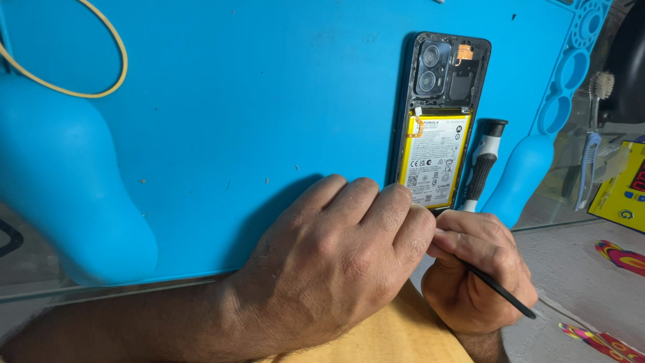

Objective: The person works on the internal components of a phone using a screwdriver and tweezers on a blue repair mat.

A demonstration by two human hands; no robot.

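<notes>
My right hand (480, 269) has its grip closed around a thin black tool (500, 290). My left hand (342, 259) is curled, fingertips touching the opened phone (440, 114) just above both grips.

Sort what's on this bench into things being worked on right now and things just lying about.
In use: opened phone with yellow battery; thin black tool in right hand; left hand at the phone's lower end; blue mat.

Lying about: screwdriver; brush; rubber band.
</notes>
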